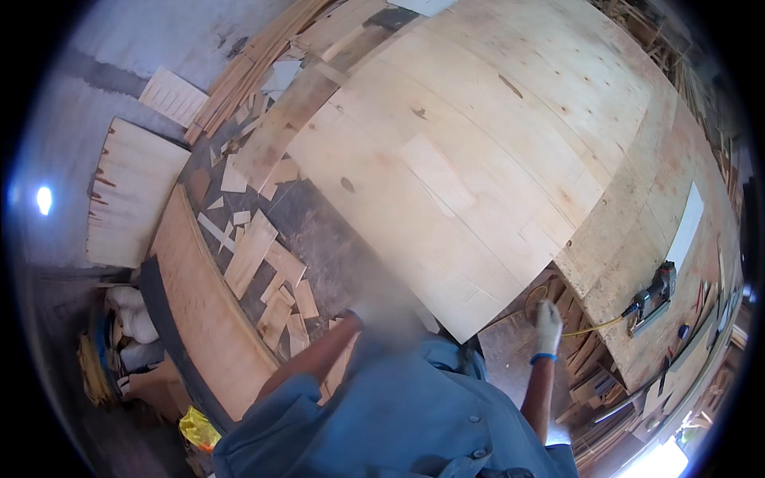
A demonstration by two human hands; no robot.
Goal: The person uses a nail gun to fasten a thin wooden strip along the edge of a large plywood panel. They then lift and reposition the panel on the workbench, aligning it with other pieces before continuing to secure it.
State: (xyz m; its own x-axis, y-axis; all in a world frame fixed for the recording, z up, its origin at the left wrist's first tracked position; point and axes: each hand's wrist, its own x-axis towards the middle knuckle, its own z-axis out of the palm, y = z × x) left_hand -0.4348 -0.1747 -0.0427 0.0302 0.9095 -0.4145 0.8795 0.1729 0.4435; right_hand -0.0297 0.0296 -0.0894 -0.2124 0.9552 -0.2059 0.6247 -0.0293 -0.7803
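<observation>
My right hand (548, 328), in a white glove with a blue cuff, is beside the near right corner of a large pale plywood sheet (478, 143). Its fingers look curled together, and whatever may be in them is hidden. A yellow hose (591, 327) runs close by it to a nail gun (657, 296) lying on the brown board at the right. My left hand (365, 313), also in a pale glove, is near the sheet's near left edge. A grey blur covers its fingers, so its grip does not show.
Wood offcuts (251, 253) litter the dark surface at the left, beside a long curved board (211, 307). Long strips (253, 68) lie at the far left. A panel (135, 195) leans against the wall. More scrap wood (594, 382) is stacked beneath the right-hand board.
</observation>
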